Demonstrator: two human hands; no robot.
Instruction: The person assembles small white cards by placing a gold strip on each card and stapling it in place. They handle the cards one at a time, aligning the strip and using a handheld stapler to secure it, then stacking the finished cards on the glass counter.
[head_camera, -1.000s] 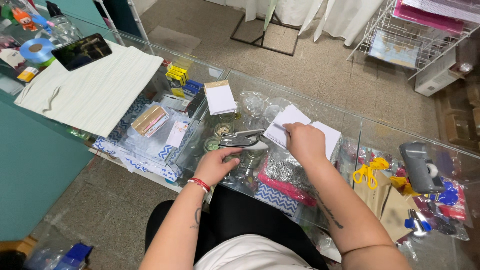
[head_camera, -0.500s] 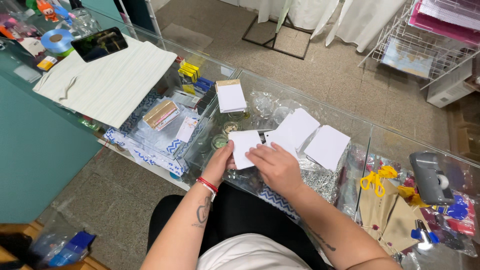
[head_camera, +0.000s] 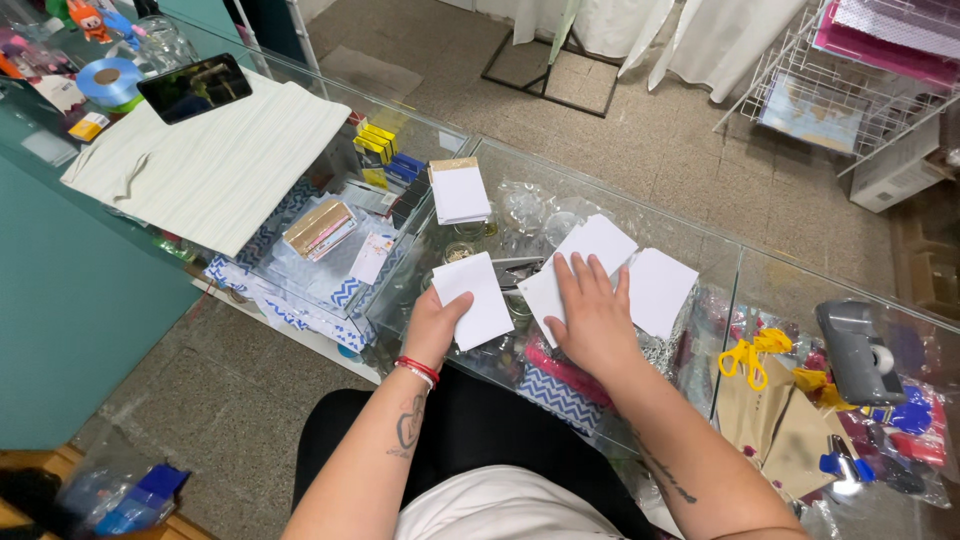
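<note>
Seen from the head camera, my left hand (head_camera: 433, 327) rests on the near edge of a white paper card (head_camera: 473, 299) lying on the glass counter (head_camera: 560, 170). Its thumb lies on the card. My right hand (head_camera: 592, 316) lies flat, fingers spread, on a second white card (head_camera: 583, 258). A third white card (head_camera: 661, 291) lies just right of that hand, partly tucked under the second. A small pad of white paper (head_camera: 459, 191) sits farther back on the glass. Scissors (head_camera: 517, 270) lie between the first two cards.
A striped white cloth (head_camera: 215, 165) with a black phone (head_camera: 194, 87) on it lies at the left. A blue tape roll (head_camera: 108, 82) sits far left. Yellow scissors (head_camera: 748, 355) and a grey tape dispenser (head_camera: 855, 350) are at right. Wire racks (head_camera: 850, 70) stand beyond.
The view has shifted. The white cards now lie spread apart on the glass. My right hand has flattened on the middle card and my left has drawn one card toward me.
</note>
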